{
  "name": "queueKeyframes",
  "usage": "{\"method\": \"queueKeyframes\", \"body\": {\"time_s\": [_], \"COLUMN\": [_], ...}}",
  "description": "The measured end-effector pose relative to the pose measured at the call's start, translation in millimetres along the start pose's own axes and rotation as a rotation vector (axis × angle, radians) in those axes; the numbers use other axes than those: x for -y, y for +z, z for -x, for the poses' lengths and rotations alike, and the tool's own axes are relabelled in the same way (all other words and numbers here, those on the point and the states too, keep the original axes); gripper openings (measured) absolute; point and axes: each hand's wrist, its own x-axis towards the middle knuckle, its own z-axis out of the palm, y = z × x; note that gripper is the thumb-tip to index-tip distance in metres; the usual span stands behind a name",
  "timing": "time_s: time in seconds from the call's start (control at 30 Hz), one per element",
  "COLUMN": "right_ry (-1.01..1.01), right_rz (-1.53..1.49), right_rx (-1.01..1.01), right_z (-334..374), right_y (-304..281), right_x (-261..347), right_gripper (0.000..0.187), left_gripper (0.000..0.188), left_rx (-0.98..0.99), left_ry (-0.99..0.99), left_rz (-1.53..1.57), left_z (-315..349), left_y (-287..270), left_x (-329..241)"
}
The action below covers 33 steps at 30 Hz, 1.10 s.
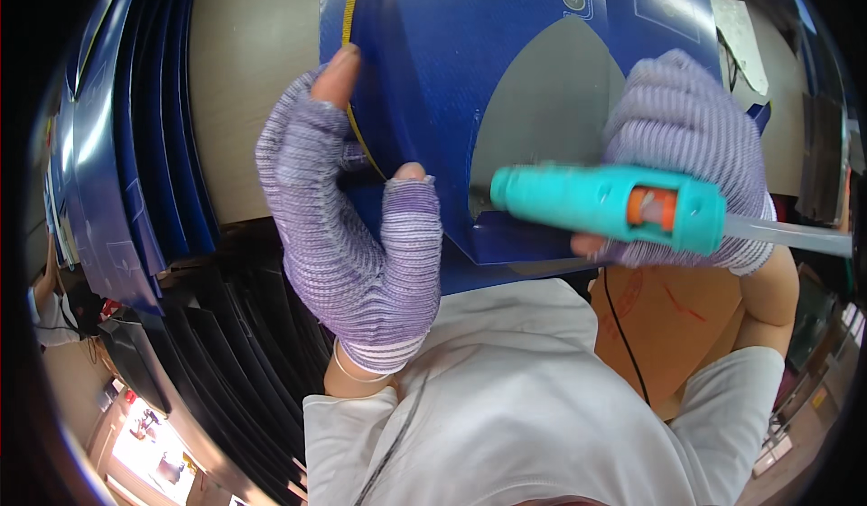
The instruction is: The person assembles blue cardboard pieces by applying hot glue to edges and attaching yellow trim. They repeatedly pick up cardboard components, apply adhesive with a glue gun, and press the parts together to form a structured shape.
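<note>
My right hand, in a purple-and-white striped knit glove with bare fingertips, is closed around a teal hot glue gun. The gun lies level, pointing left; orange parts show in its side opening, and a clear glue stick sticks out of its rear. Below the gun is a glossy blue sheet with a grey pointed-arch area. Its left side stands up as a flap with a yellow edge. My left hand, gloved alike, grips this flap, fingers at the outer side and thumb at the inner.
Several blue sheets stand in a row at the left, above several black panels. A beige tabletop shows between them and the work. At lower right are a brown cardboard box and a black cord.
</note>
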Motion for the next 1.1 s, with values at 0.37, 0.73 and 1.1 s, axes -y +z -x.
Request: {"method": "queueKeyframes", "body": {"time_s": [0.37,0.73,1.1], "right_ry": [-0.020,0.162,0.458], "right_rz": [-0.071,-0.177,-0.152], "right_rx": [-0.048,-0.204,-0.228], "right_z": [5,5,14], "right_y": [5,6,13], "right_x": [-3,-4,-4], "right_gripper": [0.046,0.041,0.034], "left_gripper": [0.047,0.048,0.058], "left_rx": [0.108,0.137,0.150], "left_ry": [0.049,0.094,0.041], "left_rz": [-0.201,-0.251,-0.218], "left_z": [-5,-8,-11], "left_y": [-3,-4,-3], "left_x": [-6,-7,-12]}}
